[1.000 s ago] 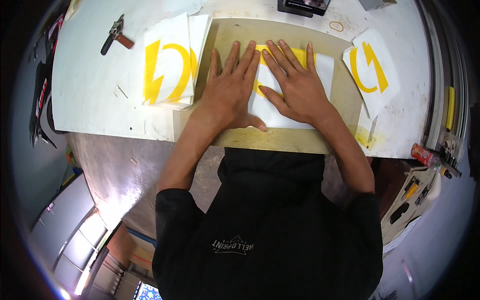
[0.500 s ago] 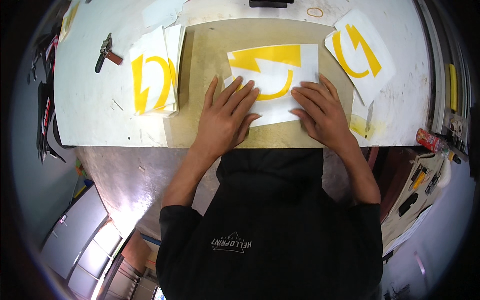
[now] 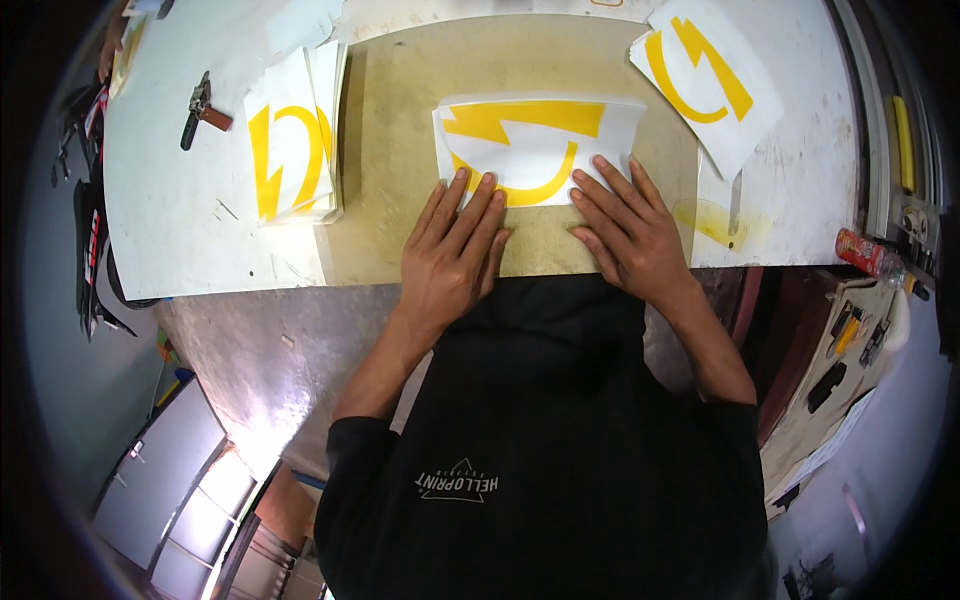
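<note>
In front of me lies a white sheet [image 3: 530, 150] with yellow shapes, a jagged band and a curved arc, its far edge slightly raised. My left hand [image 3: 455, 235] rests its outstretched fingertips on the sheet's near left corner. On the near right part, my right hand [image 3: 632, 228] presses with its fingers spread flat. Neither hand grips anything. Under the sheet is a tan board [image 3: 395, 130], on which both palms are low near the table's front edge. What is beneath the sheet's near edge cannot be made out.
A stack of similar yellow-marked sheets [image 3: 290, 160] sits at left, and another pile [image 3: 695, 75] at right. A small black tool with a brown part [image 3: 208, 112] lies at far left. A red bottle [image 3: 862, 250] stands beyond the table's right edge.
The sheet's near part no longer shows, so it looks shorter and its near edge is at my fingertips. My right fingers have spread. The whole view has shifted slightly.
</note>
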Motion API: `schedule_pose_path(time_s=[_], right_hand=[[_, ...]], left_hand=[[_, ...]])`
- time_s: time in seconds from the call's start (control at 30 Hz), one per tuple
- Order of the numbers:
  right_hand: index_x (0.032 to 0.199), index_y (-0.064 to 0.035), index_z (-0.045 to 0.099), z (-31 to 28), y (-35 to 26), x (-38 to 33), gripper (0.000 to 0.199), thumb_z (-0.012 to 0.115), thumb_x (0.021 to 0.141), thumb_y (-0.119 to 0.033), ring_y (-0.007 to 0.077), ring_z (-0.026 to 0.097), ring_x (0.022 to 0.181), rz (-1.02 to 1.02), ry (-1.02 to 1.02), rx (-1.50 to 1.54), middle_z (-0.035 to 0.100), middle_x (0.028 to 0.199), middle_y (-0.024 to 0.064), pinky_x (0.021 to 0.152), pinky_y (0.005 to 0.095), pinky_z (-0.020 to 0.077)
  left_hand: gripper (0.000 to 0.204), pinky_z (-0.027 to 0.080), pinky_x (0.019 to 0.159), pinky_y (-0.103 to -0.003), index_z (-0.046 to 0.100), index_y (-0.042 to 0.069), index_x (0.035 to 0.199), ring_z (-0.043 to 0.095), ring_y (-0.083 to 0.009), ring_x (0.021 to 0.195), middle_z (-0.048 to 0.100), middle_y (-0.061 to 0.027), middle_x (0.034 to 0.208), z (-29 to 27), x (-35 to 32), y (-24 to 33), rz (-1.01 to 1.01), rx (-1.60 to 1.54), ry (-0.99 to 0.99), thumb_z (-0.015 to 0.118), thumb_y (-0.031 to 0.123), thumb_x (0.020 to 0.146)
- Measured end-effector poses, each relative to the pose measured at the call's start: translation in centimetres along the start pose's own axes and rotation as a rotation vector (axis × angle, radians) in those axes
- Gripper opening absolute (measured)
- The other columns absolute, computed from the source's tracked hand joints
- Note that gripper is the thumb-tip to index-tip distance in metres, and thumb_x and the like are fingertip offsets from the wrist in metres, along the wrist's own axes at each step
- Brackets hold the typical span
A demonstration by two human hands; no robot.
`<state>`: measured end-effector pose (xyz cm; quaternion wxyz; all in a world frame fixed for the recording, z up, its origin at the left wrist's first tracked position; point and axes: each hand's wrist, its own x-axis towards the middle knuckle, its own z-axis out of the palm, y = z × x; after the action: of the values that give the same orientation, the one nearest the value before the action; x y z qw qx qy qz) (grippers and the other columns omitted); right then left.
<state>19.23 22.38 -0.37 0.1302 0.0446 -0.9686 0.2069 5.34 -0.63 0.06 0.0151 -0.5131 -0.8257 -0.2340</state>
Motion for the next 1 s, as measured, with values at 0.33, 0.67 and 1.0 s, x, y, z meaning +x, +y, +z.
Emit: schedule_pose_path(time_s=[0.33, 0.67, 1.0], right_hand=[[0.126, -0.0038, 0.071, 0.3, 0.0, -0.4, 0.037, 0.076, 0.094, -0.023, 0.0301, 0.049, 0.147, 0.01, 0.001, -0.031, 0.061, 0.149, 0.008, 0.124, 0.058, 0.0331], [0.123, -0.0032, 0.073, 0.5, -1.4, 0.5, 0.037, 0.076, 0.092, -0.023, 0.0293, 0.052, 0.143, 0.064, 0.006, -0.069, 0.062, 0.147, 0.0074, 0.124, 0.0591, 0.0321], [0.124, -0.0091, 0.075, -1.1, 0.2, -1.8, 0.035, 0.077, 0.093, -0.026, 0.0295, 0.05, 0.146, 0.18, 0.019, -0.132, 0.068, 0.14, 0.0021, 0.125, 0.0644, 0.0222]], left_hand=[[0.035, 0.045, 0.116, -0.051, 0.073, 0.001, 0.126, 0.056, -0.0375, 0.139, 0.065, -0.0133, 0.144, 0.5, -0.5, 0.0, -0.025, -0.017, 0.004, 0.075, 0.014, 0.093], [0.036, 0.046, 0.115, -0.052, 0.073, 0.003, 0.127, 0.056, -0.0365, 0.139, 0.065, -0.0125, 0.144, 0.1, -0.5, -0.2, -0.028, -0.032, -0.02, 0.074, 0.012, 0.093], [0.035, 0.029, 0.122, -0.06, 0.074, 0.016, 0.129, 0.05, -0.0353, 0.143, 0.064, -0.0008, 0.147, -1.4, -1.9, -1.1, -0.101, 0.092, -0.065, 0.075, 0.021, 0.094]])
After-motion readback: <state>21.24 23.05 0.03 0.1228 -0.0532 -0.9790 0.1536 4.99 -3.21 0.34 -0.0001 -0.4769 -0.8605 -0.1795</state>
